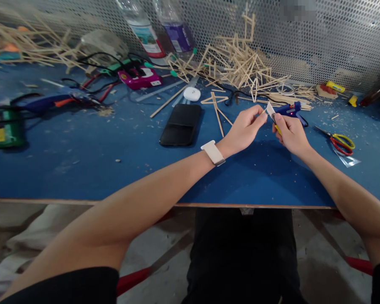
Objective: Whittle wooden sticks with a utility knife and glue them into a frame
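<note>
My left hand (243,128) is closed in a pinch on a small pale wooden stick (265,111), mostly hidden by the fingers. A utility knife (278,128) with a yellow handle sits in my closed right hand (291,133). Its light blade (270,109) points up, close beside the stick's end; whether the two touch I cannot tell. Behind my right hand lies a blue glue gun (289,110) with a small red light on. Several joined wooden sticks (215,110) rest on the blue table to the left of my left hand.
A black phone (181,125) and white earbud case (191,93) lie left of my hands. Scissors (338,141) are at right. A heap of sticks (240,63) and two bottles (176,33) stand at the back, by the perforated metal panel (335,38). Tools and cables (72,95) are at left.
</note>
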Action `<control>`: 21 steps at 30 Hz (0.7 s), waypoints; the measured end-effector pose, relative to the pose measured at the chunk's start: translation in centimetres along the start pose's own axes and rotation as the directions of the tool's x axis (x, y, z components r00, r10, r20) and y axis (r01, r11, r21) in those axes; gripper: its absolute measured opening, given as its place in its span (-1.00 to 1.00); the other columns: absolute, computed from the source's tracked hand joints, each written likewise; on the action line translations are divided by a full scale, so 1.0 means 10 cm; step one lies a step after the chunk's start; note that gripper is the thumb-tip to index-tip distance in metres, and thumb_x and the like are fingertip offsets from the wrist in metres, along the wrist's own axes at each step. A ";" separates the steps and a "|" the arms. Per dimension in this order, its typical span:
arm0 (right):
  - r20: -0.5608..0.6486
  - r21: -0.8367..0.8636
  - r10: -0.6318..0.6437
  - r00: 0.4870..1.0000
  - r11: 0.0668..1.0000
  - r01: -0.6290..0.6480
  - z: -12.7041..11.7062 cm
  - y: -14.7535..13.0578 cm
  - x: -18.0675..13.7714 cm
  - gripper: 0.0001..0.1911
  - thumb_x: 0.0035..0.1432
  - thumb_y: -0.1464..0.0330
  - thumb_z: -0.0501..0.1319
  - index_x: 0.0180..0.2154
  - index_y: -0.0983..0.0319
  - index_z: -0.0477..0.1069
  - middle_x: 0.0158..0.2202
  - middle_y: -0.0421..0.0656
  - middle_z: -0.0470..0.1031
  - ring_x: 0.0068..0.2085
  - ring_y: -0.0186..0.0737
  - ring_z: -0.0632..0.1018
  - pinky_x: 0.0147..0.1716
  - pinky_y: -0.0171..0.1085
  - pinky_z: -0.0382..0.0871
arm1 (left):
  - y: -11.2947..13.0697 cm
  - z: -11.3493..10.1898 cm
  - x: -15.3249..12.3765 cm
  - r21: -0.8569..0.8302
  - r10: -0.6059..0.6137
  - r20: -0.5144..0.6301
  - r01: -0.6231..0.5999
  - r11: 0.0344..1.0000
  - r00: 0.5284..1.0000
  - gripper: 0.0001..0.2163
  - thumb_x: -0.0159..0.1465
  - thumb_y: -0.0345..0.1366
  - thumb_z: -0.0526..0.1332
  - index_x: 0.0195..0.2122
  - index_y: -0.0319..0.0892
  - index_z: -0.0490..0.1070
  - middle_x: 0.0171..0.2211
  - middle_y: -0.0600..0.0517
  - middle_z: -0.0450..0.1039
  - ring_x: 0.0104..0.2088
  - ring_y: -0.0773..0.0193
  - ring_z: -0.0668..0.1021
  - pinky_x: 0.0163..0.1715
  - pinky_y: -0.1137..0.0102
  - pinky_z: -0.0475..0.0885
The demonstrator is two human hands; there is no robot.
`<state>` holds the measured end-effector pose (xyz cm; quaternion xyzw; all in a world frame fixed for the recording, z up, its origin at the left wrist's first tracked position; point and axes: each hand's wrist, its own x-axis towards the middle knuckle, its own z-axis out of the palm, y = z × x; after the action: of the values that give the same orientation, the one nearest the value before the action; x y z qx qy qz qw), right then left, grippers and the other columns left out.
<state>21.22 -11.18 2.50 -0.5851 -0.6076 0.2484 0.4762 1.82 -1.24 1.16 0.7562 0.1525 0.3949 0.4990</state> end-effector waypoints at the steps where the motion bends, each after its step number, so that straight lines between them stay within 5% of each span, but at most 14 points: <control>1: 0.005 -0.021 -0.016 1.000 1.000 0.016 0.00 0.00 0.00 -0.03 0.45 -0.65 0.11 -0.37 0.09 0.45 -0.58 -0.23 0.34 -0.54 -0.25 0.37 -0.53 -0.19 0.18 | -0.01 0.00 0.00 -0.001 0.007 -0.007 -0.007 1.000 1.000 -0.55 0.72 0.18 0.27 -0.21 -0.01 0.33 -0.47 0.18 0.16 -0.47 0.25 0.25 -0.45 0.31 0.20; 5: 0.054 -0.097 -0.047 0.997 0.994 0.052 -0.02 -0.02 -0.01 -0.02 0.49 -0.63 0.07 -0.37 0.11 0.47 -0.56 -0.20 0.39 -0.49 -0.21 0.43 -0.48 -0.17 0.21 | -0.01 0.02 -0.02 0.051 0.054 0.000 -0.054 0.997 0.999 -0.65 0.76 -0.10 0.15 -0.23 -0.01 0.23 -0.44 0.13 0.21 -0.42 0.21 0.36 -0.40 0.31 0.31; 11: 0.092 -0.091 -0.041 0.995 0.995 0.049 -0.06 -0.04 0.00 -0.02 0.48 -0.64 0.08 -0.36 0.11 0.49 -0.58 -0.22 0.36 -0.52 -0.22 0.39 -0.50 -0.17 0.20 | 0.04 0.01 -0.03 0.168 0.162 0.022 -0.163 0.972 0.987 -0.70 0.76 -0.23 0.15 -0.22 -0.03 0.29 -0.42 0.08 0.35 -0.31 0.15 0.51 -0.25 0.26 0.44; 21: 0.115 0.044 0.020 0.993 0.999 -0.025 -0.05 0.00 0.02 -0.03 0.41 -0.67 0.13 -0.38 0.09 0.44 -0.63 -0.30 0.25 -0.60 -0.30 0.29 -0.59 -0.22 0.11 | -0.06 -0.03 -0.02 0.291 0.239 0.026 -0.236 0.927 0.971 -0.51 0.83 0.16 0.10 -0.22 -0.02 0.30 -0.36 0.06 0.41 -0.38 0.16 0.46 -0.32 0.22 0.34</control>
<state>21.69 -11.11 2.75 -0.5657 -0.6215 0.3008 0.4509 1.58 -0.87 0.65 0.8323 0.1190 0.4293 0.3300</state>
